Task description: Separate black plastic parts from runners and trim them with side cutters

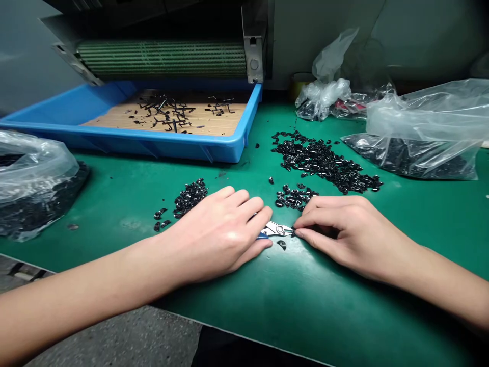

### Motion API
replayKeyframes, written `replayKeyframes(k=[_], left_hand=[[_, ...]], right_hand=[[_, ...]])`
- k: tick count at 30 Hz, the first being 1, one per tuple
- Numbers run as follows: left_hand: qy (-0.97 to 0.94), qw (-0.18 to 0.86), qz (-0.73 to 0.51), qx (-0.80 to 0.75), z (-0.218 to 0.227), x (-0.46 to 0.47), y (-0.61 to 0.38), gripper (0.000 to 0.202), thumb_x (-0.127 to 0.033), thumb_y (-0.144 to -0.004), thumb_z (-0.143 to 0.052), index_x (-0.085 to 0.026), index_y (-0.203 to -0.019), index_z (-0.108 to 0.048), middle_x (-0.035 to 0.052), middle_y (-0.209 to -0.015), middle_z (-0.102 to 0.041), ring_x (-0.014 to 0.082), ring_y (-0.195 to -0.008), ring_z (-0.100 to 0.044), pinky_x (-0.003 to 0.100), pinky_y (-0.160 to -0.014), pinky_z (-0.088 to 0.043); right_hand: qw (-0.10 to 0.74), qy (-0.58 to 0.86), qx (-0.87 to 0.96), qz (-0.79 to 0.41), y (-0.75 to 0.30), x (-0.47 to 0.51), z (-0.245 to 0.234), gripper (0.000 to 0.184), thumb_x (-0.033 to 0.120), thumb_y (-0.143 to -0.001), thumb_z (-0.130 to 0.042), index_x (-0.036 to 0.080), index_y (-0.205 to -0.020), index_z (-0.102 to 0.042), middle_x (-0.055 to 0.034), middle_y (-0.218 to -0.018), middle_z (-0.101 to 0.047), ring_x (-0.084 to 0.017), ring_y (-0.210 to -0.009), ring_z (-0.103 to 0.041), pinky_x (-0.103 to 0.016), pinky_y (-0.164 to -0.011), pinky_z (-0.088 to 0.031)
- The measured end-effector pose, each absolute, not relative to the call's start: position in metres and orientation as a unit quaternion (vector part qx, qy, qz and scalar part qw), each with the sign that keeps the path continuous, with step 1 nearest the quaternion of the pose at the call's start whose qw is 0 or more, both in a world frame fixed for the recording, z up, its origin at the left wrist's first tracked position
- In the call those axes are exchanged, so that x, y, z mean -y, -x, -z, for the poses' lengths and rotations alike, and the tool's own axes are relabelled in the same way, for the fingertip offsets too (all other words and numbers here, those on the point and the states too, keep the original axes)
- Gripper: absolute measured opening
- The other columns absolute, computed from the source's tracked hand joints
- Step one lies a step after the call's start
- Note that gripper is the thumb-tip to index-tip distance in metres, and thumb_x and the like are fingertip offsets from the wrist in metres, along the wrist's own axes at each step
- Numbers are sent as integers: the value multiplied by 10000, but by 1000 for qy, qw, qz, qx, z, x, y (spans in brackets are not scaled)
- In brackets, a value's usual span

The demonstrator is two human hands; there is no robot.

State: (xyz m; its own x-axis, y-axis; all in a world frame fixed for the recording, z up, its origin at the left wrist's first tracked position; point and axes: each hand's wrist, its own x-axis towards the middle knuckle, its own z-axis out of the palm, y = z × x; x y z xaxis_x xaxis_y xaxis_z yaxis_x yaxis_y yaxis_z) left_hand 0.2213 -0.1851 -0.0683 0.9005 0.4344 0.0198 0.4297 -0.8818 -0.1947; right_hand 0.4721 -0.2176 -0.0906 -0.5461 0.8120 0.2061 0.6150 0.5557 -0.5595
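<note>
My left hand (pixel 233 232) is wrapped round the blue handle of small cutting pliers (pixel 278 229), whose metal jaws point right. Between thumb and fingertips, my right hand (pixel 344 232) pinches a small black plastic part (pixel 293 232) at the tips of the jaws; most of that part is hidden. One loose curved black part (pixel 281 245) lies just below the pliers. A small pile of glossy black parts (pixel 292 197) sits beyond my right fingers, and another pile (pixel 191 196) lies behind my left hand.
A larger heap of black parts (pixel 317 158) spreads farther back on the green table (pixel 305 306). A blue tray (pixel 225 148) with black sprues stands under a green conveyor roller (pixel 164 58). Plastic bags of black parts lie at left (pixel 34 188) and right (pixel 420 148).
</note>
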Motion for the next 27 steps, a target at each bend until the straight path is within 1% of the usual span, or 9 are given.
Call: replayKeyframes(k=[3, 9, 13, 15, 18, 22, 24, 27], left_hand=[[970, 111, -23, 215, 65, 185, -224, 407, -425, -1018, -366, -144, -1123, -641, 69, -899, -586, 220, -788, -497, 377, -705, -349], [963, 212, -68, 151, 55, 181, -230, 428, -376, -1022, -345, -92, -1172, -628, 91, -874, -562, 249, -778, -507, 407, -673, -340], [960, 240, -85, 114, 53, 176, -230, 430, -363, -1020, -347, -78, -1188, -622, 100, -875, -558, 247, -767, -509, 407, -654, -345], [959, 250, -90, 100, 52, 174, -230, 410, -346, -1017, -353, -84, -1169, -630, 104, -880, -560, 245, -758, -514, 406, -639, -349], [957, 264, -97, 76, 52, 174, -232, 328, -281, -1001, -390, -103, -1098, -649, 101, -858, -560, 245, -731, -524, 399, -599, -344], [960, 255, -91, 69, 54, 179, -229, 273, -216, -988, -394, -114, -1024, -645, 84, -806, -548, 233, -672, -522, 384, -552, -338], [966, 233, -80, 80, 55, 182, -220, 275, -242, -997, -389, -124, -1010, -638, 78, -808, -551, 227, -671, -525, 381, -560, -359], [971, 187, -58, 139, 58, 184, -198, 319, -337, -1016, -378, -138, -983, -626, 66, -807, -554, 218, -690, -541, 369, -601, -404]], right_hand=[[232, 415, 855, -208, -471, 220, 92, 186, 179, -938, -569, 201, -904, -751, -44, -858, -698, -148, -744, -641, -261, -695, -484], [235, 410, 858, -203, -470, 223, 97, 193, 162, -936, -553, 192, -884, -737, -46, -844, -677, -144, -723, -619, -258, -679, -468], [232, 416, 857, -198, -470, 223, 99, 191, 165, -933, -555, 198, -871, -733, -41, -828, -674, -143, -704, -612, -260, -667, -462], [232, 416, 856, -199, -469, 222, 98, 199, 164, -935, -549, 197, -865, -732, -39, -816, -672, -143, -696, -608, -262, -657, -459], [231, 412, 857, -207, -468, 220, 94, 197, 147, -924, -551, 195, -855, -730, -36, -799, -672, -146, -696, -612, -262, -652, -461], [219, 403, 859, -226, -468, 220, 90, 170, 135, -915, -573, 192, -893, -732, -36, -821, -689, -146, -725, -633, -259, -673, -475], [215, 380, 867, -240, -467, 221, 89, 162, 155, -932, -575, 191, -929, -733, -36, -845, -694, -139, -737, -636, -253, -680, -481], [221, 350, 878, -240, -460, 221, 91, 163, 179, -950, -571, 191, -973, -732, -36, -882, -701, -131, -760, -646, -245, -702, -494]])
